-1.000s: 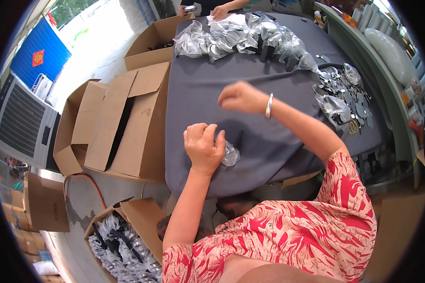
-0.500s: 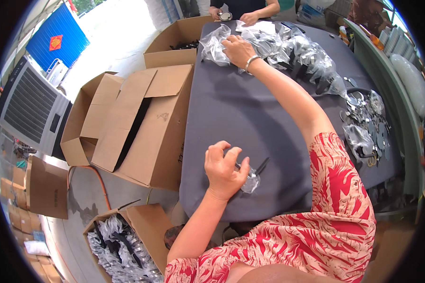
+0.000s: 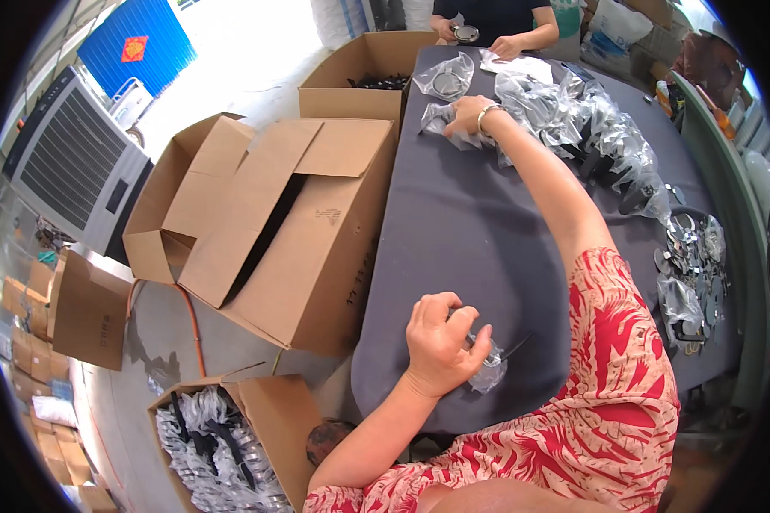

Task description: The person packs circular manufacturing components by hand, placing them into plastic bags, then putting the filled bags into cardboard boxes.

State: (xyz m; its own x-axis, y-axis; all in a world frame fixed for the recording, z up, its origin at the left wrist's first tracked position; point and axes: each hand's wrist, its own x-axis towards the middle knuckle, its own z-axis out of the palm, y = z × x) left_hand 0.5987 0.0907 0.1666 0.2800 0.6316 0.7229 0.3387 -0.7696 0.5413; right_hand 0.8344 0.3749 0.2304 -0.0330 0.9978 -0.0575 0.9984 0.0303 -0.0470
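"What's different now?"

"Half a second ago the right hand (image 3: 469, 118) was among the bags at the far end of the desk (image 3: 453, 231). Now it has drawn toward the near side of them, with a clear bag (image 3: 436, 118) at its fingers. A bagged round piece (image 3: 447, 79) lies apart, beyond it."

"So what does that amount to?"

"I'd judge one bag is being singled out from the heap of bags (image 3: 543, 101), which stretches off to the right."

"Does the right grip have it?"

"I can't tell. The fingers bend down onto the plastic, but their tips are hidden."

"How is that arm held?"

"Stretched far forward across the desk, back of the hand upward, bracelet (image 3: 485, 115) at the wrist."

"And the left hand (image 3: 443, 344)?"

"It stays low by the near edge, forearm coming up from below, fingers loosely curled and thumb standing apart from them. A small bagged item (image 3: 489, 369) lies on the desk just beside the thumb; I see no clamp on it."
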